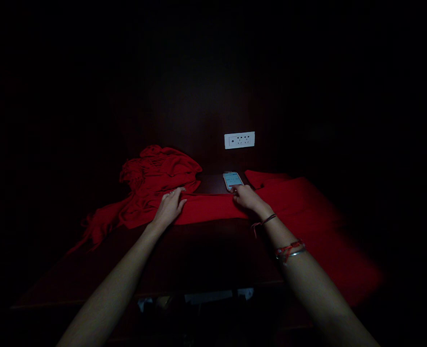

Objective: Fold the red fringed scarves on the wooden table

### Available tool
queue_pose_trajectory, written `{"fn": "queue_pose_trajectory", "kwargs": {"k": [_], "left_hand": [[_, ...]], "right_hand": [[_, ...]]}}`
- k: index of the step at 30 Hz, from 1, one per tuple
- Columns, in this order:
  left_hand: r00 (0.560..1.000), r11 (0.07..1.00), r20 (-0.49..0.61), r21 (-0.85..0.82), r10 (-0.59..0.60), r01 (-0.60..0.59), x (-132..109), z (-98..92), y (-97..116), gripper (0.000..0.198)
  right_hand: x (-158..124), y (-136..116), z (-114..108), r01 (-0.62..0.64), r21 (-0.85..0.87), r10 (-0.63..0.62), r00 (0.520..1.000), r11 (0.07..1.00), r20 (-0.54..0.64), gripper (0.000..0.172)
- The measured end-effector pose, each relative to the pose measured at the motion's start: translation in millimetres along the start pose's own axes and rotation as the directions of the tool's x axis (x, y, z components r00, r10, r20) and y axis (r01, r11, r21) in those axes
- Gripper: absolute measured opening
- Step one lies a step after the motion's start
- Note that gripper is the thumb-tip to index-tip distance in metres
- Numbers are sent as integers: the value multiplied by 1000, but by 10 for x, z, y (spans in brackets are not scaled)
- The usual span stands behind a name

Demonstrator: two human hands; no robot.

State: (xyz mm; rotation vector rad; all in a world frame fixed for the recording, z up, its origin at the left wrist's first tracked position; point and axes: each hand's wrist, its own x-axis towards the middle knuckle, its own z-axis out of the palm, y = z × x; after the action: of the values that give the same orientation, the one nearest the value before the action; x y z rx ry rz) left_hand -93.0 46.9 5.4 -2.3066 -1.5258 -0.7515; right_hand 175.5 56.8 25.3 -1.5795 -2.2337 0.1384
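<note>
A long red scarf (209,207) with fringed ends lies across the dark table, its middle a narrow flat strip. On the left part of that strip rests my left hand (169,208), thumb and forefinger spread apart, a ring on one finger. My right hand (247,197) is at the strip's far edge on the right, its fingers bent and closed over the cloth. Just beyond those fingers lies a phone (233,180) with a lit screen; its lower edge is partly covered by them. Whether they also touch the phone cannot be made out.
Bunched fringed cloth (158,168) is heaped at the left, and wider red cloth (307,212) spreads to the right. A white socket plate (240,140) is on the dark wall behind. Pale items (208,296) show below the table's front edge. The surroundings are very dark.
</note>
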Motion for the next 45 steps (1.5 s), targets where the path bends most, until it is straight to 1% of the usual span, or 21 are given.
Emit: {"fn": "queue_pose_trajectory", "kwargs": {"k": [2, 4, 7, 9, 11, 12, 14, 16, 18, 20, 21, 22, 23, 26, 28, 34, 36, 39, 41, 43, 45], "left_hand": [[999, 999, 18, 16, 37, -38, -8, -17, -3, 28], [995, 996, 49, 25, 86, -87, -22, -18, 9, 25], [982, 987, 110, 20, 156, -159, -48, 38, 38, 23], [970, 984, 168, 3, 178, -181, -63, 116, 42, 27], [957, 986, 241, -23, 163, -162, -73, 205, 26, 33], [951, 989, 271, -35, 148, -144, -75, 245, 12, 35], [947, 992, 297, -50, 122, -112, -72, 301, -21, 37], [953, 993, 281, -57, 113, -101, -60, 321, -44, 36], [962, 993, 249, -63, 108, -96, -42, 310, -50, 31], [970, 994, 220, -70, 102, -88, -23, 282, -39, 25], [974, 994, 205, -70, 96, -83, -15, 265, -29, 23], [978, 995, 188, -71, 88, -76, -8, 246, -18, 22], [983, 995, 168, -71, 79, -68, -3, 226, -8, 23], [993, 997, 105, -58, 53, -48, 5, 163, 9, 26], [994, 998, 91, -39, 55, -51, 10, 117, 3, 29], [974, 988, 164, -2, 155, -156, 29, 3, -51, 31], [970, 984, 169, 1, 177, -180, 31, -18, -64, 32], [973, 984, 151, -11, 175, -175, 27, -46, -74, 32], [972, 983, 146, -49, 183, -178, 17, -75, -70, 32], [966, 976, 159, -104, 205, -190, 3, -116, -59, 33], [954, 969, 197, -152, 225, -197, -16, -162, -43, 36]], "right_hand": [[32, 76, -14, -16, 138, 17, 1000, 990, -4, 18], [44, 129, -14, -35, 246, 29, 999, 969, 26, 19], [19, 147, -17, -2, 285, -20, 997, 959, 76, 26], [-9, 134, -48, 55, 240, -89, 987, 969, 132, 27], [-35, 131, -109, 99, 165, -131, 971, 981, 200, 24], [-48, 139, -148, 101, 128, -129, 964, 987, 233, 21], [-76, 173, -231, 58, 62, -74, 954, 996, 291, 19], [-113, 215, -303, -32, -3, 32, 944, 999, 328, 25], [-153, 238, -348, -114, -53, 125, 932, 992, 339, 41], [-184, 230, -361, -141, -64, 155, 926, 988, 346, 60], [-193, 219, -357, -144, -70, 160, 921, 987, 356, 65], [-199, 205, -350, -145, -87, 167, 914, 986, 369, 64], [-204, 191, -343, -147, -115, 180, 909, 982, 376, 59], [-230, 176, -339, -130, -188, 188, 922, 974, 337, 35], [-276, 192, -365, -98, -198, 155, 943, 975, 296, 26], [-514, 295, -468, -90, -122, 111, 978, 988, 176, 26], [-599, 304, -454, -73, -106, 87, 987, 992, 134, 27], [-736, 258, -370, -33, -88, 39, 997, 996, 68, 37], [-829, 203, -296, -21, -166, 24, 1000, 986, 15, 39], [-910, 160, -232, -38, -299, 31, 999, 953, -30, 28], [-967, 151, -195, -56, -389, 35, 998, 919, -60, 16]]}}
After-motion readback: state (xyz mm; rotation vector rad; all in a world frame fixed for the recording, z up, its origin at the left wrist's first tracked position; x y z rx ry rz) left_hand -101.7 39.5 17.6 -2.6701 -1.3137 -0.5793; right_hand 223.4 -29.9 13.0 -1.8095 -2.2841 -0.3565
